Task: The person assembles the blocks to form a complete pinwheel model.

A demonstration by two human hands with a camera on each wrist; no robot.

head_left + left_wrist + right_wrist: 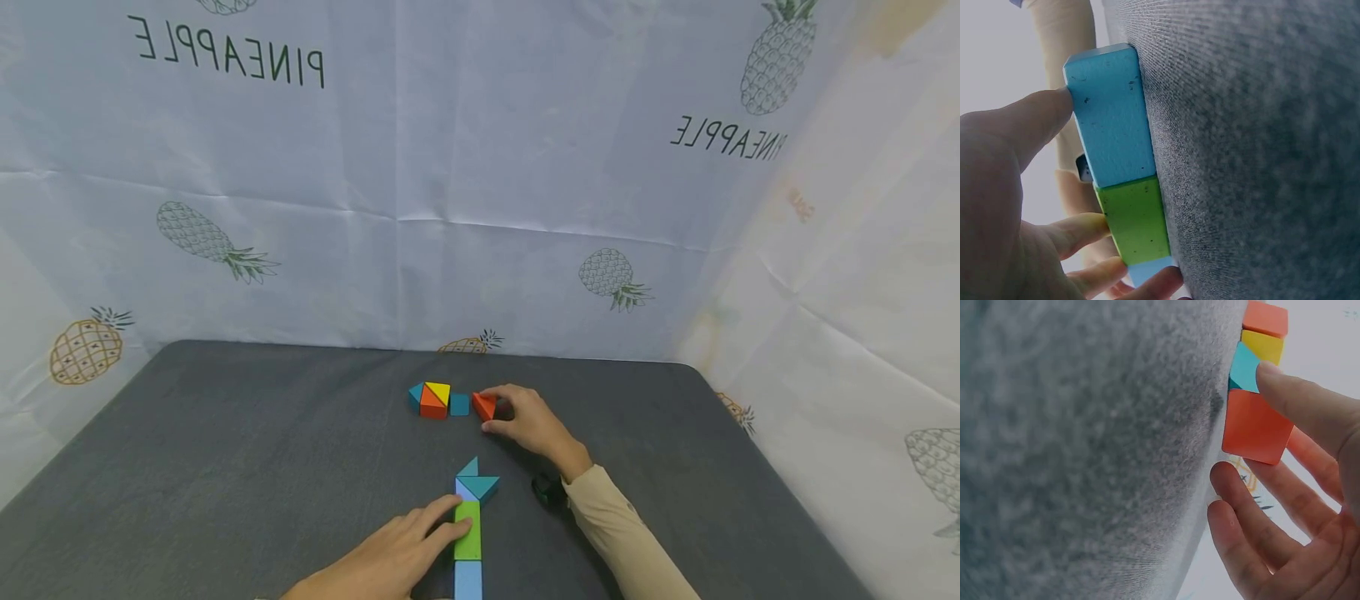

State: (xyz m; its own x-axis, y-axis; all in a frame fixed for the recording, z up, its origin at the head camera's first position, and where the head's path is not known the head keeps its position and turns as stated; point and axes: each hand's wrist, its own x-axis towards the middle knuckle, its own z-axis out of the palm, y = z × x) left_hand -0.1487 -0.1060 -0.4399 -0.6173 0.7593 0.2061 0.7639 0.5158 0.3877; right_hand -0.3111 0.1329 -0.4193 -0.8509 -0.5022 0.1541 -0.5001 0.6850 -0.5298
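In the head view my right hand (pixel 534 421) pinches a red triangular block (pixel 483 406) between thumb and fingers, at the right end of a short row. Beside it in that row are a blue block (pixel 460 406), a yellow triangular block (pixel 439 391), a red block (pixel 432 405) and a blue triangular block (pixel 415 397). Nearer to me, my left hand (pixel 390 550) touches a column of blocks. Its fingers rest on the green block (pixel 1135 219), while the thumb touches the light blue block (pixel 1110 115). Lavender (pixel 463 491) and teal triangular blocks (pixel 480 487) top the column.
The dark grey table (pixel 262 450) extends around both sets of blocks. Behind it hangs a pale cloth (pixel 480 150) printed with pineapples. A small black object (pixel 547 490) shows beside my right wrist.
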